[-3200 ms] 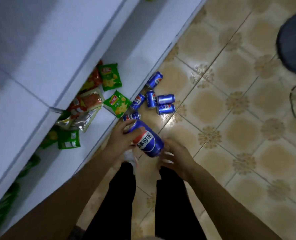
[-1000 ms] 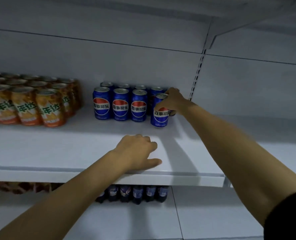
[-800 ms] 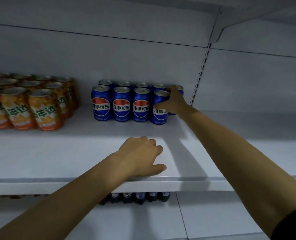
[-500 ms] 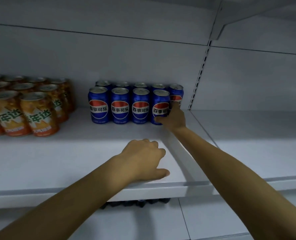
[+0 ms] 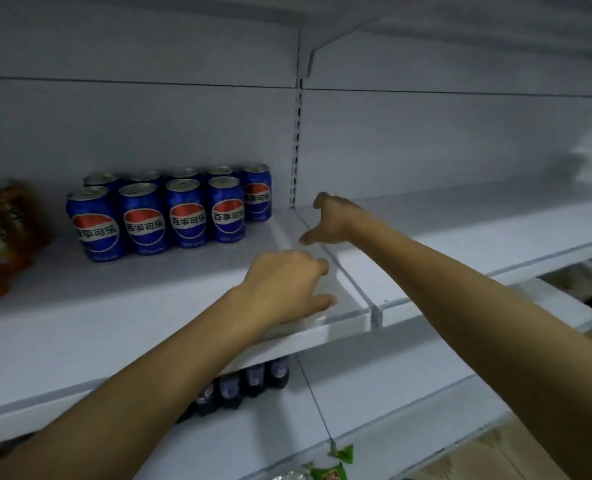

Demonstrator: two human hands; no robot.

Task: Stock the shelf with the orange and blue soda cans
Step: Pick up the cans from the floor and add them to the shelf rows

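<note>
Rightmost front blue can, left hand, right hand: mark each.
rightmost front blue can (image 5: pixel 227 216), head view, logo band.
left hand (image 5: pixel 284 289), head view, back of hand.
right hand (image 5: pixel 337 221), head view, back of hand.

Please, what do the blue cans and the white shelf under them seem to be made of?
Blue cans: most likely thin metal with glossy printed sides; their bare silvery tops suggest it. Shelf: probably sheet metal painted matte white, judging by its thin folded front edge and the slotted upright behind; the paint hides the material itself.
</note>
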